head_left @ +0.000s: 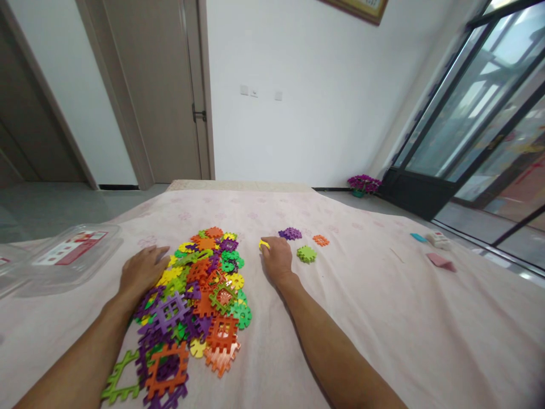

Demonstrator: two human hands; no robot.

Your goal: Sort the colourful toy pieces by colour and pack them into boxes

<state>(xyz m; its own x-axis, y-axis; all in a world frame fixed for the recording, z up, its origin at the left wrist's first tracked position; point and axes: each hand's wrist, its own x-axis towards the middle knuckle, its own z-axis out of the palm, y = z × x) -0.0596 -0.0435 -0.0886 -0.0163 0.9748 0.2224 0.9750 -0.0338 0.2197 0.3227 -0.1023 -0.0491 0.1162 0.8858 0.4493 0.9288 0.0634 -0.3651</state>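
A heap of colourful plastic interlocking pieces (pixel 204 278), in orange, purple, green and yellow, lies on the pink cloth. Some pieces are square frames and others are notched discs. My left hand (pixel 143 270) rests at the heap's left edge with its fingers stretched out, next to yellow pieces. To the right of the heap, my right hand (pixel 279 258) is closed on a small yellow plastic piece (pixel 264 244); most of that piece is hidden by the fingers. Just beyond it sit purple pieces (pixel 292 233), a light-green stack (pixel 306 254) and an orange piece (pixel 321 240).
A clear plastic container (pixel 80 250) with a red and white label stands at the left. Far right on the cloth (pixel 361 318) are a blue item (pixel 418 237), a white box (pixel 438 240) and a pink item (pixel 441 262). Purple flowers (pixel 364 183) stand beyond the table.
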